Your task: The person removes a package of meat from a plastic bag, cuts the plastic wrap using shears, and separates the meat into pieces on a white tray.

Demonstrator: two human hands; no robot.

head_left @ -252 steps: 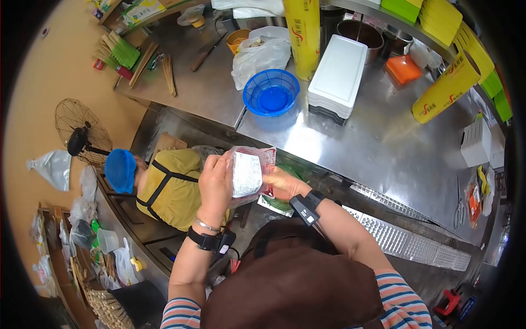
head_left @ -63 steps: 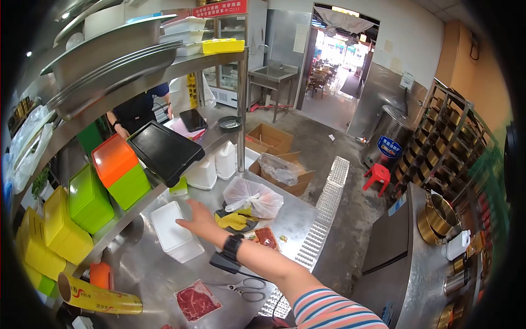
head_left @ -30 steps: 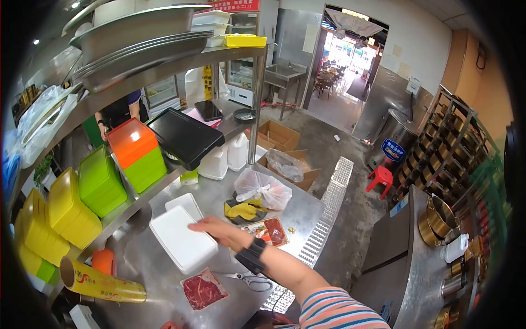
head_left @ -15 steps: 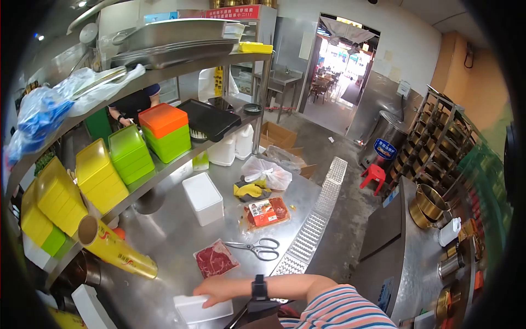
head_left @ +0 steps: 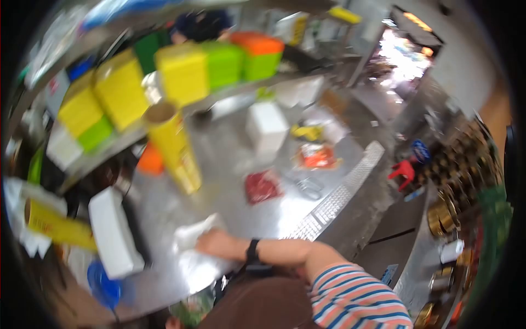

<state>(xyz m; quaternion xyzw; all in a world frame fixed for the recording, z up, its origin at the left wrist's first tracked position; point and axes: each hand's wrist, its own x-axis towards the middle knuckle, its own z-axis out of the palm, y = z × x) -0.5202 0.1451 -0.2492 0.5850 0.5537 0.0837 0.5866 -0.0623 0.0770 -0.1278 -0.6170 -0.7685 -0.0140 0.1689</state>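
Observation:
My right hand [head_left: 216, 243], with a dark watch on its wrist, is closed on a white rectangular container [head_left: 193, 232] low over the steel table. Motion blur hides the container's details. Beyond it lies a pack of red sliced meat [head_left: 263, 187], with grey-handled scissors [head_left: 308, 188] beside it. Farther back are a red packet with a label [head_left: 318, 156] and a white lidded box [head_left: 267, 129]. A small skin-coloured patch at the bottom edge may be my left hand [head_left: 173, 322]; its fingers cannot be made out.
A yellow film roll [head_left: 174, 148] stands left on the steel table [head_left: 230, 214]. Yellow boxes [head_left: 182, 74] and green boxes line the shelf behind. A long white box [head_left: 115, 233] and a blue round object [head_left: 104, 285] are nearer left. A person in dark clothing [head_left: 203, 24] is behind the shelf.
The view has swung left and down, showing more of the table's left end. My right hand still grips the white container, now farther left of the meat.

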